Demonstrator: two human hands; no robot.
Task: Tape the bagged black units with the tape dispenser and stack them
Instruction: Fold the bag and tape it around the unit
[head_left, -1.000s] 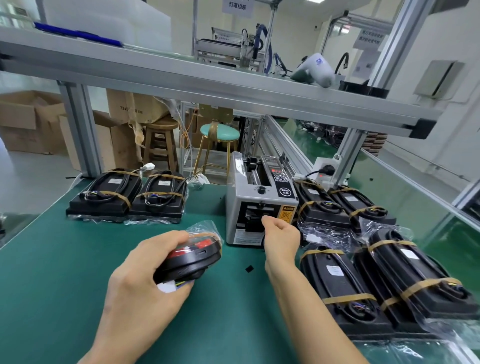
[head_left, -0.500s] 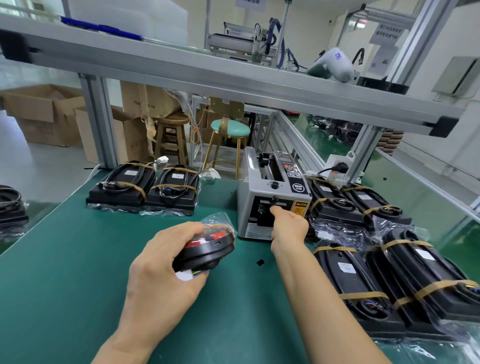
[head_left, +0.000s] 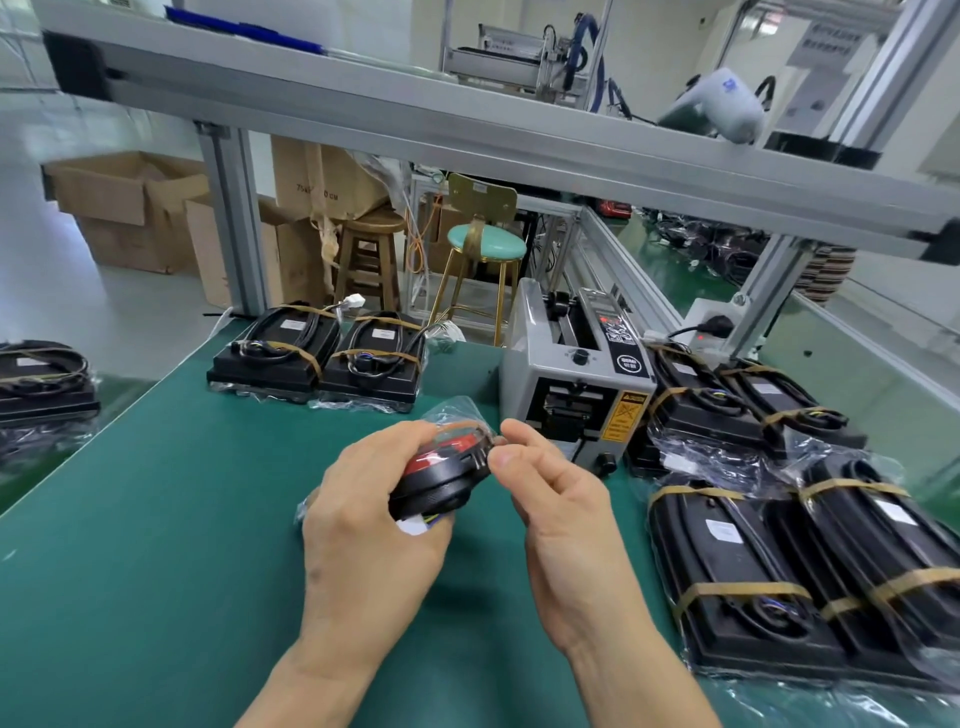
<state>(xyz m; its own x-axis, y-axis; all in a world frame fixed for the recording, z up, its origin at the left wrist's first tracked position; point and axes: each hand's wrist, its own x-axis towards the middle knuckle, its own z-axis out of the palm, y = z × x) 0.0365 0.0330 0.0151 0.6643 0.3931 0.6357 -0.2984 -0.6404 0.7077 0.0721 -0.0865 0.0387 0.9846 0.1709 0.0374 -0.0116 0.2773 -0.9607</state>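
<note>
— Left hand (head_left: 363, 525) first: what is it doing?

— Its fingers are curled round a small round black unit (head_left: 441, 480) with a red face, sealed in a clear bag, held tilted above the green bench (head_left: 130, 545). White and coloured wire ends poke out beneath it.

— And the right hand (head_left: 561, 499)?

— Thumb and forefinger are pinched together right at the unit's upper edge, seemingly on a small strip of brown tape (head_left: 500, 441), though the strip is too small to be sure. The other fingers are loosely bent.

— Where is the tape dispenser (head_left: 571, 384)?

— Just behind the hands, a grey box with a yellow warning label on its front, standing on the bench.

— What lies around it?

— To its right, bagged rectangular black units (head_left: 753, 587) bound with brown tape lie close together, reaching the bench's near right corner. At the far left edge two more taped units (head_left: 317, 358) sit side by side, touching. Another taped unit (head_left: 41, 379) lies apart at the left. Behind the bench stand a wooden stool (head_left: 369, 260), a teal-seated stool (head_left: 485, 260) and cardboard boxes (head_left: 135, 208).
</note>
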